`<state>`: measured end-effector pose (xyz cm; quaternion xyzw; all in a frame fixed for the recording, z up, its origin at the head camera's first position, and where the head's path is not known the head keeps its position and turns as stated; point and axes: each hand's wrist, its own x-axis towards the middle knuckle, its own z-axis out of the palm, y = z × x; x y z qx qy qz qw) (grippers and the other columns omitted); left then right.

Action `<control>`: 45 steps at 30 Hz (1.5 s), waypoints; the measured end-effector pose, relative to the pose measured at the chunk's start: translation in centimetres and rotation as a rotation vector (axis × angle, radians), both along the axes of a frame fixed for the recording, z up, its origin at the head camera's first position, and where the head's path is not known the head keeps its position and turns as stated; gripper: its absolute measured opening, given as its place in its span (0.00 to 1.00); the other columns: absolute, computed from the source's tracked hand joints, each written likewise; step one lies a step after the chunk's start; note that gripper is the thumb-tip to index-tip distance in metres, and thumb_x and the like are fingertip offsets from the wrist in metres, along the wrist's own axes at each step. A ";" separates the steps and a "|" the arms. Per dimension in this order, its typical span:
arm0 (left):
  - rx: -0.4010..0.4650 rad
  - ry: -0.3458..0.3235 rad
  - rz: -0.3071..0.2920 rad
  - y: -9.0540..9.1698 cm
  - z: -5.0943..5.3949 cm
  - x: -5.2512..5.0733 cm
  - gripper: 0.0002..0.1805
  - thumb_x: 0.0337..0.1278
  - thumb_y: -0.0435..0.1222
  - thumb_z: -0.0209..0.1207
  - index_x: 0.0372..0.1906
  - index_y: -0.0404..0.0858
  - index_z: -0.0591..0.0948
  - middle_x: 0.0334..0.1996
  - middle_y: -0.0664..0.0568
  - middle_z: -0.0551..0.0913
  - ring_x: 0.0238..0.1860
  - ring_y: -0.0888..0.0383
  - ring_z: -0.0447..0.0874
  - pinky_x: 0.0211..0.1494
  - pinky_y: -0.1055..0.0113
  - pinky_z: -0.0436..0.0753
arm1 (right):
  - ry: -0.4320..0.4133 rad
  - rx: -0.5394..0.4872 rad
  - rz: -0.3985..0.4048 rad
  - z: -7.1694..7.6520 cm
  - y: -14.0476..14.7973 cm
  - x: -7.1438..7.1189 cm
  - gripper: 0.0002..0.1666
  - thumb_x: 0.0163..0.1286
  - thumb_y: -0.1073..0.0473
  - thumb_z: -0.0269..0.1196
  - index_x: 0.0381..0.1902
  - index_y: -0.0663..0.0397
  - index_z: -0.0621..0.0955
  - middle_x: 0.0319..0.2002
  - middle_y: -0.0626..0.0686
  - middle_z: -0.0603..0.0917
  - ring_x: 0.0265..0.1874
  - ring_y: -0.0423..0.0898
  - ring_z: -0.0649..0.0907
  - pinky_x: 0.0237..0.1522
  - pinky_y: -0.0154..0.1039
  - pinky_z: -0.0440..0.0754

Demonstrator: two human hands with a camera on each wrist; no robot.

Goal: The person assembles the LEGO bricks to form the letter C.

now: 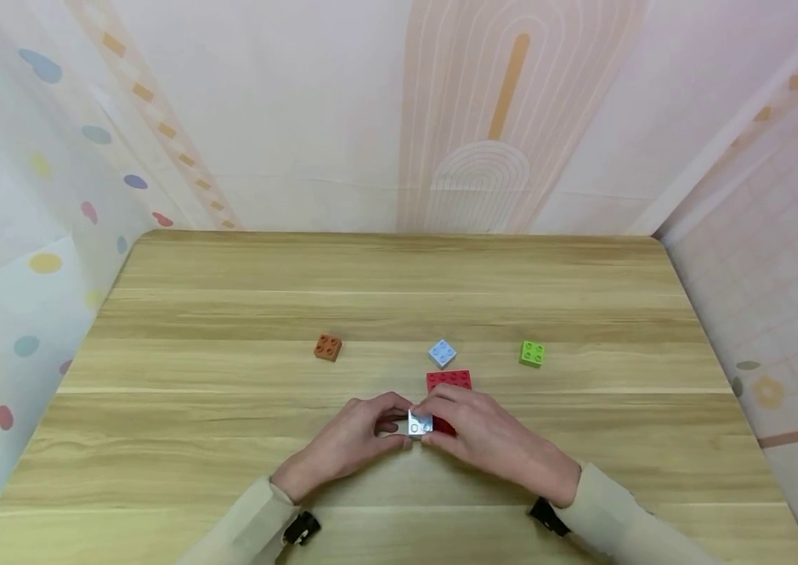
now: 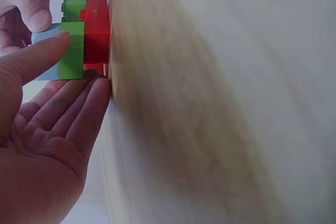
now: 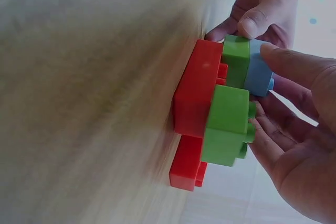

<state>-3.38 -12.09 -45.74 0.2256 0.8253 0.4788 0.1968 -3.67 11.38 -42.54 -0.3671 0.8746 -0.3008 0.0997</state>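
Observation:
A light blue brick (image 1: 420,424) sits on a green brick (image 2: 71,51), which stands on a red brick (image 3: 202,87). My left hand (image 1: 356,435) grips this small stack from the left, its thumb lying across the green and blue sides. From the right, my right hand (image 1: 483,424) pinches the blue brick between thumb and fingers. A second green brick (image 3: 227,124) with bare studs is fixed on the red beside the stack; the right hand hides it in the head view. More red (image 3: 185,163) shows below, studs partly exposed.
On the wooden table (image 1: 229,298) lie a brown brick (image 1: 328,348) at the left, a loose light blue brick (image 1: 442,353) just behind the red, and a lime green brick (image 1: 532,353) at the right. Patterned cloth walls (image 1: 300,118) border the table at back and sides.

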 end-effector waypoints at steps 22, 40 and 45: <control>-0.102 0.159 0.044 -0.3 1.0 0.1 0.22 0.60 0.38 0.73 0.58 0.39 0.83 0.52 0.51 0.88 0.46 0.57 0.87 0.50 0.61 0.87 | 0.088 -0.016 -0.140 0.7 2.9 -5.3 0.19 0.76 0.58 0.65 0.61 0.56 0.83 0.61 0.55 0.84 0.62 0.54 0.82 0.64 0.55 0.80; -0.011 0.202 0.054 0.5 0.8 0.6 0.15 0.61 0.33 0.72 0.52 0.39 0.85 0.47 0.51 0.89 0.42 0.56 0.88 0.47 0.65 0.88 | -0.107 0.126 -0.010 -0.8 3.0 -10.4 0.21 0.77 0.62 0.63 0.66 0.50 0.81 0.68 0.51 0.79 0.68 0.50 0.77 0.70 0.52 0.74; -0.006 0.181 0.058 0.7 0.8 0.8 0.15 0.61 0.32 0.72 0.52 0.39 0.86 0.46 0.53 0.88 0.42 0.58 0.87 0.46 0.65 0.88 | -0.119 0.117 -0.056 -1.0 3.0 -10.2 0.19 0.77 0.62 0.63 0.64 0.50 0.82 0.65 0.53 0.82 0.66 0.51 0.78 0.69 0.53 0.76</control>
